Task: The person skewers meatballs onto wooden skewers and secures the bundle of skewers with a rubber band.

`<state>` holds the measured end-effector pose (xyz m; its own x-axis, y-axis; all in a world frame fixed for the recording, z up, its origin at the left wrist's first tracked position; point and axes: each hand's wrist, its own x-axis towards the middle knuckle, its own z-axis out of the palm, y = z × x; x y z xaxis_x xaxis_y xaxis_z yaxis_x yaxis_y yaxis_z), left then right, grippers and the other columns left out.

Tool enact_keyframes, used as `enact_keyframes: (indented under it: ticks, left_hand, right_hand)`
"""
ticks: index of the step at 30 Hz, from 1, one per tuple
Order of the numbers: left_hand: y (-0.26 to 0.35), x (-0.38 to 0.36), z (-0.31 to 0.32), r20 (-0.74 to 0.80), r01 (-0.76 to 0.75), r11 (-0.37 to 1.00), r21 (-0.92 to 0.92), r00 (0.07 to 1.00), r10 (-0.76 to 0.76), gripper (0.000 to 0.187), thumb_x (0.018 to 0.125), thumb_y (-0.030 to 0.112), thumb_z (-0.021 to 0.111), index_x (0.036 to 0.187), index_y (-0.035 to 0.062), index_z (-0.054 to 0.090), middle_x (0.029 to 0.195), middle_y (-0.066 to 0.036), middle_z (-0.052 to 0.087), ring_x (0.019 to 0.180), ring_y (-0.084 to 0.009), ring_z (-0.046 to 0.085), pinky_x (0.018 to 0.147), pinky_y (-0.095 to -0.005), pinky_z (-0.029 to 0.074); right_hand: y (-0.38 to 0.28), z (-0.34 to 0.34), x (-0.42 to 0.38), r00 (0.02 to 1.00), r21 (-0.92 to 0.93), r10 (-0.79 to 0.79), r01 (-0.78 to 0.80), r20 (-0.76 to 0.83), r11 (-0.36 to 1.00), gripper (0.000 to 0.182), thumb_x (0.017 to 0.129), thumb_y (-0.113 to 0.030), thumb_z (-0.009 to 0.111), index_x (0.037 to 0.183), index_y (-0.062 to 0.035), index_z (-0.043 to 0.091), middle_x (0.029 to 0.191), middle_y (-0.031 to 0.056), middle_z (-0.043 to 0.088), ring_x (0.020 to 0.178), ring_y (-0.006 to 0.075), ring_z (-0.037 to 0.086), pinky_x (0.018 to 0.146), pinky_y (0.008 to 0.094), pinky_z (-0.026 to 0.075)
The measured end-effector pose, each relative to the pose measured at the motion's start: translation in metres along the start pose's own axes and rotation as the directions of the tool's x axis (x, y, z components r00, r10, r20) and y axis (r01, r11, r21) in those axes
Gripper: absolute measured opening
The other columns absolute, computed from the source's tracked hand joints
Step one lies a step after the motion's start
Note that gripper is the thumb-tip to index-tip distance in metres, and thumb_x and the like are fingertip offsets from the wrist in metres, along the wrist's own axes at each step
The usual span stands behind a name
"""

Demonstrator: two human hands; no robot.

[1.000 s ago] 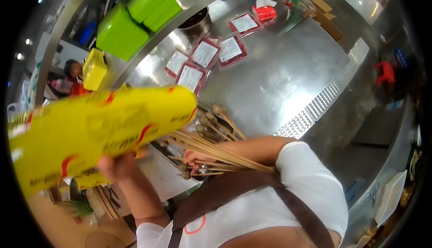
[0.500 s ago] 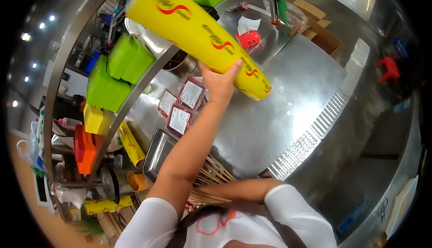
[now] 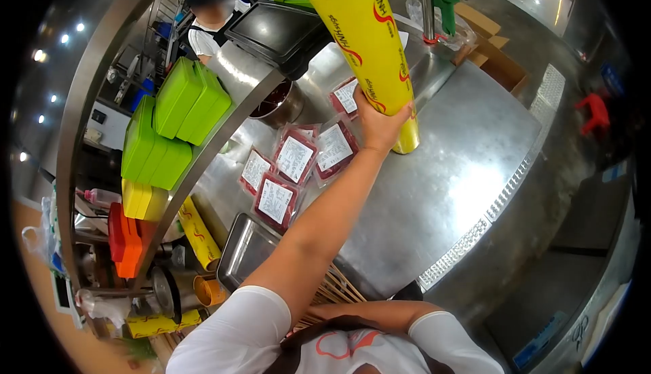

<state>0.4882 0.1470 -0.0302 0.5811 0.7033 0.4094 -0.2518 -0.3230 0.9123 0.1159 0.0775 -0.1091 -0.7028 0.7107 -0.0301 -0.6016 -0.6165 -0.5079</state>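
Note:
My left hand (image 3: 381, 120) is wrapped round the lower part of a tall yellow cling film roll (image 3: 366, 42) with red and black print. Its wide upper end faces up toward me, and its lower end is over the metal table (image 3: 434, 191). Left of that hand lie several flat sealed packs of dark red food (image 3: 333, 149) with white labels. My right forearm (image 3: 390, 314) reaches across my body beneath the left arm, beside a bundle of thin wooden sticks (image 3: 342, 284). My right hand's fingers are hidden behind my left arm.
A steel tray (image 3: 237, 255) sits at the table's left, a steel pot (image 3: 288, 106) farther back. The overhead shelf carries green boxes (image 3: 193, 103) and a black lidded container (image 3: 274, 35). Another person (image 3: 210, 18) stands beyond. A perforated strip (image 3: 468, 242) edges the table's right.
My left hand has swung right with the cling film roll, which has turned from slanting left to nearly upright. More red packs and the person beyond the shelf now show.

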Motion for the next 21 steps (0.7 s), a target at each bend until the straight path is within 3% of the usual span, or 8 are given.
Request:
enact_keyframes:
  ticks: [2,11,13,20,21]
  left_hand:
    - [0.002,-0.002,-0.003,0.019,0.020,0.999,-0.026,1.000,-0.020,0.090,0.059,0.012,0.081,0.129,-0.0019,0.025,0.121,-0.018,0.042,0.112,-0.0274,0.047,0.096,-0.0378,0.039]
    - [0.019,-0.020,-0.007,0.107,-0.066,0.972,0.225,0.993,0.042,0.101,0.060,0.019,0.083,0.135,-0.0015,0.019,0.129,-0.021,0.034,0.121,-0.0327,0.038,0.102,-0.0398,0.034]
    - [0.027,-0.022,-0.007,0.174,-0.041,0.966,0.254,0.985,-0.004,0.102,0.059,0.019,0.083,0.135,-0.0010,0.019,0.131,-0.022,0.032,0.123,-0.0335,0.037,0.103,-0.0402,0.034]
    - [0.028,-0.018,-0.011,0.120,-0.025,0.965,0.263,0.993,-0.007,0.103,0.058,0.019,0.082,0.136,-0.0010,0.018,0.131,-0.021,0.032,0.124,-0.0345,0.036,0.103,-0.0400,0.033]
    - [0.030,-0.018,-0.011,0.145,-0.074,0.934,0.350,0.989,0.024,0.104,0.059,0.022,0.082,0.137,-0.0021,0.017,0.136,-0.022,0.028,0.126,-0.0344,0.034,0.103,-0.0397,0.033]
  right_hand:
    - [0.000,-0.001,-0.001,1.000,-0.006,0.000,-0.001,-0.019,1.000,0.015,0.086,-0.015,0.056,0.091,-0.0013,0.052,0.059,0.0015,0.046,0.046,0.0112,0.047,0.069,0.0354,0.055]
    - [0.000,-0.003,-0.015,0.996,-0.015,0.009,-0.010,-0.092,1.000,0.016,0.087,-0.016,0.056,0.091,-0.0010,0.052,0.059,0.0014,0.046,0.046,0.0109,0.046,0.070,0.0357,0.055]
    - [0.000,-0.003,-0.016,0.995,-0.023,0.013,-0.015,-0.102,1.000,0.016,0.087,-0.016,0.056,0.091,-0.0009,0.052,0.059,0.0014,0.046,0.046,0.0109,0.046,0.070,0.0357,0.055]
    - [0.000,-0.004,-0.026,0.992,-0.022,0.011,-0.014,-0.126,1.000,0.016,0.087,-0.016,0.056,0.091,-0.0007,0.052,0.059,0.0014,0.046,0.045,0.0106,0.045,0.071,0.0359,0.055]
    - [0.002,-0.003,-0.028,0.992,-0.022,0.020,-0.023,-0.126,0.999,0.016,0.087,-0.016,0.056,0.091,-0.0007,0.052,0.059,0.0014,0.046,0.045,0.0106,0.045,0.071,0.0360,0.055]
